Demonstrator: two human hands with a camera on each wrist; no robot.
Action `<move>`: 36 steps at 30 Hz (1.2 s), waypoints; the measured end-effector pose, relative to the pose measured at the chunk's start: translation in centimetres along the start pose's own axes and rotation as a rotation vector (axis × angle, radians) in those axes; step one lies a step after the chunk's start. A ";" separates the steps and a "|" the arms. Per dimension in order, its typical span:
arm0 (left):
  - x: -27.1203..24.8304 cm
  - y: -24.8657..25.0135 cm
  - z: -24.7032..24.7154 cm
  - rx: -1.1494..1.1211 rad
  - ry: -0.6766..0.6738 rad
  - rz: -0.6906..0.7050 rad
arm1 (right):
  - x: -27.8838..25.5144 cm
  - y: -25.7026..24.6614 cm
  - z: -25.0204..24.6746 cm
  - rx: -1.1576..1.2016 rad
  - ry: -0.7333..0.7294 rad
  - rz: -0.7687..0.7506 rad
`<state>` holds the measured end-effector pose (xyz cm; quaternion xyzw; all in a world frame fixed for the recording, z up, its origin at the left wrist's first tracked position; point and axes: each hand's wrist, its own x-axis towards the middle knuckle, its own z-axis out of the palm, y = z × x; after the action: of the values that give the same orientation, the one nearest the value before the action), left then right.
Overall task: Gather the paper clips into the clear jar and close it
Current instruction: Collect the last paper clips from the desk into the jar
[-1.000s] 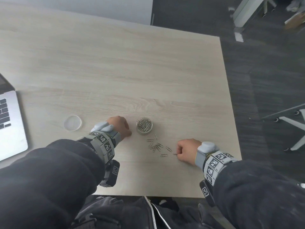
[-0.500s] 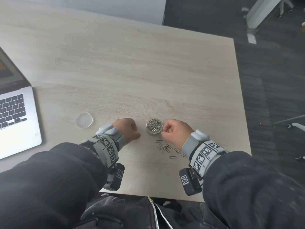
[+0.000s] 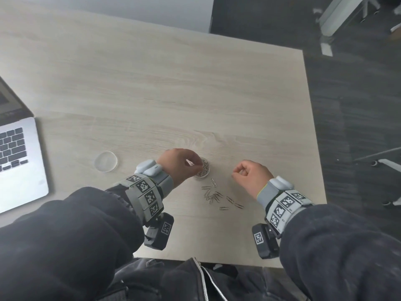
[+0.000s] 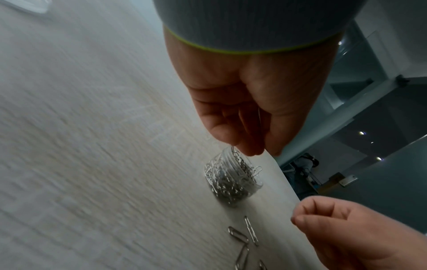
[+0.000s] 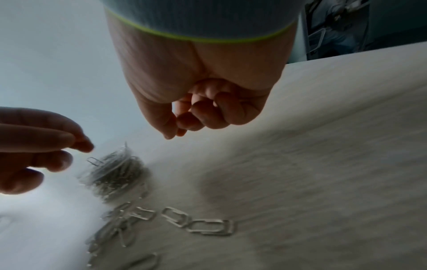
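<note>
Since half a second ago our right hand (image 3: 252, 178) has drawn back from the small clear round jar (image 3: 202, 169) to the right, while our left hand (image 3: 180, 164) has come over its mouth. We hold the left hand just above the jar, and its fingers (image 4: 251, 149) are bunched downward and pinch a thin silver wire paper clip (image 4: 234, 151) at the rim. The right hand hovers above the pale wooden bench (image 3: 152, 94), fingers (image 5: 208, 117) curled with thumb against them; we see nothing in it. The jar stands upright on the bench, nearly full of clips, one hanging over its edge. Loose silver paper clips (image 3: 213, 195) lie in a small scatter just in front of the jar, between our wrists. The flat clear round lid (image 3: 106, 161) lies well to the left, near the silver laptop (image 3: 19, 161).
</note>
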<state>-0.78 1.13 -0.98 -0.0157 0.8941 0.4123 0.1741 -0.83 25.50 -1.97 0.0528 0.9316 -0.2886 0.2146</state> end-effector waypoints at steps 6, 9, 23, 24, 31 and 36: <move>0.7 -1.6 0.4 -0.068 0.132 -0.056 | -1.0 2.5 -0.2 -0.105 -0.118 0.027; 1.1 -2.4 0.4 -0.088 0.101 -0.135 | -1.7 3.1 0.0 -0.164 -0.229 -0.012; 0.8 -2.8 2.5 -0.020 -0.054 -0.051 | -2.2 3.2 0.8 -0.360 -0.302 -0.099; 0.8 -2.7 2.5 0.019 -0.084 -0.032 | -2.1 3.2 0.9 -0.344 -0.278 -0.077; 1.0 -3.3 2.2 0.079 -0.063 -0.024 | -1.6 2.4 1.9 -0.288 -0.178 0.003; 0.9 -4.7 1.2 0.048 -0.026 -0.070 | -2.0 1.6 2.3 -0.256 -0.174 -0.017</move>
<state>-0.45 -0.96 -5.39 -0.0373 0.9004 0.3844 0.2003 2.16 25.60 -3.66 -0.0078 0.9391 -0.1729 0.2970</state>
